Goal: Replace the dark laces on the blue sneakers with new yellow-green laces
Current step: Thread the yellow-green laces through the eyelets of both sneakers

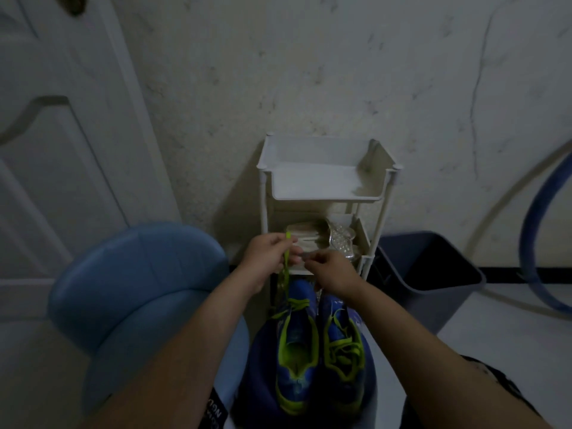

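The left sneaker (295,351) and right sneaker (343,351) sit side by side below the hands. The left hand (272,258) pinches the lace (286,269), which runs up from the left sneaker's front eyelets. The right hand (332,274) curls beside it; whether it pinches the other end cannot be told. Best to even the 2 ends and keep the lace flat.

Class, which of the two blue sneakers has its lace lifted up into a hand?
The left sneaker: its yellow-green lace rises to the left hand, while on the right sneaker the lace lies crossed flat.
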`<state>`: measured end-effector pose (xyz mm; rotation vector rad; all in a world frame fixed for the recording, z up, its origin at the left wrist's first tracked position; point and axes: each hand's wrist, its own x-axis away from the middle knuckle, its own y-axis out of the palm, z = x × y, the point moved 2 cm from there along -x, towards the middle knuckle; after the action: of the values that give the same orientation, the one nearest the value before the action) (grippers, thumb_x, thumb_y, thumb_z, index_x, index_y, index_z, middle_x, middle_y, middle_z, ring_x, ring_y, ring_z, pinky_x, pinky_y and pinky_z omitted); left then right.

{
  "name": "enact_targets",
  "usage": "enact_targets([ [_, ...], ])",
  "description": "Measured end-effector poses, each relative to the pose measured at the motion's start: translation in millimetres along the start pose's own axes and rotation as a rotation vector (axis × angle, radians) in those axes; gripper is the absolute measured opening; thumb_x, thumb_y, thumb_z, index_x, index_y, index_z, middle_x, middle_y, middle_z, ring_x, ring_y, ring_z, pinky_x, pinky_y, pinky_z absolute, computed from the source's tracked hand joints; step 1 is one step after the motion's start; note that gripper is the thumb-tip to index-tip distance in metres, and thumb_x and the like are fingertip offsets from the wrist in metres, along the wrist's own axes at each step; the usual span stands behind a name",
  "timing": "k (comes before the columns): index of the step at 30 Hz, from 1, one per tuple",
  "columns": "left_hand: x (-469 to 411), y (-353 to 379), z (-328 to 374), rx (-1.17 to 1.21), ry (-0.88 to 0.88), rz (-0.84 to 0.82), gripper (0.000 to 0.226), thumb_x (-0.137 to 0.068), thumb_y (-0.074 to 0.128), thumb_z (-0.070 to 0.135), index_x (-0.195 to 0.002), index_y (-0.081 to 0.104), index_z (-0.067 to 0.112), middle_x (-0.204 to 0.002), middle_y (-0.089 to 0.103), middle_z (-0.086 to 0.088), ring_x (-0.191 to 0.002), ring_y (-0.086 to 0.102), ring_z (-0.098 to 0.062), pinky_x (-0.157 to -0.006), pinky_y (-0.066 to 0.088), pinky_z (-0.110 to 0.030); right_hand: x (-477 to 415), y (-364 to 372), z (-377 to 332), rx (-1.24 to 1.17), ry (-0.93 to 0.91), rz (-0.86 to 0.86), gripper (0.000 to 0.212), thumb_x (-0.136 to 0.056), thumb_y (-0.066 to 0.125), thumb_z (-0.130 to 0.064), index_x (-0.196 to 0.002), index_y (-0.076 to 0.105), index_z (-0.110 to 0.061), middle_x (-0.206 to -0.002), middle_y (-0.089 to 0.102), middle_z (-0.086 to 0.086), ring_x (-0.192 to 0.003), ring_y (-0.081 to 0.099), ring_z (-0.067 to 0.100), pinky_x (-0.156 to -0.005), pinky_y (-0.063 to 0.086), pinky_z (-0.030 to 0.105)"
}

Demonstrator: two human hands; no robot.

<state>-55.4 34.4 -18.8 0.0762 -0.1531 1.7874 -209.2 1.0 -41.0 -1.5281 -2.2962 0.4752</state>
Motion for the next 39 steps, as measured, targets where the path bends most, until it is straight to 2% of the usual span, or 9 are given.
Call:
enact_targets([
  [5,14,2,4,-0.378,0.2,-0.118,0.019,-0.095,0.061,0.021,-0.079,0.071,0.019,-0.07,0.072,0.0,-0.055,0.064,-0.014,-0.066,0.052,-0.036,13,-14,-10,0.19,-0.336,0.09,0.053,-0.093,0.055,-0.008,-0.144,0.048,-0.021,-0.14,0.047,-0.003,-0.126,0.047,0.012,-0.107,0.042,0.034],
  [10,27,-2,3,-0.705,0.2,-0.214,0.017,-0.095,0.058,0.022,-0.084,0.072,0.019,-0.07,0.072,0.003,-0.054,0.063,-0.012,-0.062,0.054,-0.032,19,-10,-9,0.209,-0.314,-0.156,0.029,-0.095,0.056,-0.026,-0.12,0.067,-0.038,-0.107,0.072,-0.007,-0.08,0.069,0.021,-0.074,0.06,0.039],
  [16,19,-15,2,-0.753,0.146,-0.062,0.021,-0.094,0.057,0.019,-0.08,0.072,0.017,-0.068,0.07,0.002,-0.053,0.062,-0.005,-0.055,0.048,-0.022,17,-22,0,0.265,-0.217,-0.162,0.024,-0.095,0.063,-0.022,-0.072,0.067,-0.022,-0.059,0.06,-0.009,-0.048,0.052,-0.003,-0.056,0.043,0.017],
  [22,-11,-45,-5,-0.731,-0.015,0.231,0.024,-0.092,0.052,0.014,-0.075,0.07,0.01,-0.077,0.072,-0.01,-0.072,0.07,-0.029,-0.074,0.06,-0.043,-2,-32,18,0.398,-0.12,-0.164,0.017,-0.091,0.068,-0.026,-0.076,0.074,-0.022,-0.065,0.068,-0.012,-0.054,0.058,-0.006,-0.058,0.042,0.012],
  [29,-26,-71,-8,-1.113,-0.226,0.291,0.02,-0.092,0.054,0.018,-0.076,0.058,0.007,-0.095,0.065,-0.013,-0.075,0.057,-0.025,-0.067,0.043,-0.032,-20,-33,38,0.69,0.007,-0.236,0.031,-0.092,0.062,-0.036,-0.076,0.075,-0.013,-0.08,0.074,0.005,-0.074,0.068,0.016,-0.078,0.057,0.034],
  [31,-27,-67,-11,-1.197,-0.258,0.217,0.018,-0.092,0.053,0.016,-0.1,0.064,0.004,-0.112,0.064,-0.014,-0.098,0.062,-0.031,-0.077,0.047,-0.033,-21,-31,38,0.699,0.002,-0.249,0.031,-0.094,0.06,-0.036,-0.074,0.072,-0.016,-0.076,0.072,0.001,-0.072,0.066,0.014,-0.079,0.057,0.034],
  [34,-33,-49,-22,-1.134,-0.052,-0.038,0.051,-0.085,0.056,0.013,-0.136,0.053,0.018,-0.135,0.057,-0.011,-0.119,0.056,-0.03,-0.097,0.048,-0.035,-19,-19,32,0.666,-0.063,-0.314,0.021,-0.097,0.057,-0.034,-0.083,0.071,-0.025,-0.077,0.067,-0.008,-0.069,0.059,0.006,-0.076,0.05,0.027],
  [36,-28,-27,-25,-0.977,0.056,-0.223,0.062,-0.086,0.063,0.014,-0.143,0.046,0.03,-0.141,0.052,-0.003,-0.119,0.056,-0.023,-0.095,0.047,-0.029,-19,-9,26,0.683,-0.114,-0.343,0.02,-0.097,0.057,-0.036,-0.093,0.073,-0.024,-0.088,0.069,-0.005,-0.077,0.059,0.009,-0.08,0.05,0.029],
  [39,-22,1,-24,-0.826,0.094,-0.435,0.053,-0.087,0.07,0.02,-0.135,0.055,0.035,-0.125,0.064,0.004,-0.109,0.061,-0.014,-0.094,0.05,-0.03,-21,1,20,0.696,-0.153,-0.318,0.031,-0.097,0.055,-0.041,-0.074,0.068,-0.024,-0.074,0.069,-0.002,-0.069,0.06,0.011,-0.074,0.05,0.032],
])
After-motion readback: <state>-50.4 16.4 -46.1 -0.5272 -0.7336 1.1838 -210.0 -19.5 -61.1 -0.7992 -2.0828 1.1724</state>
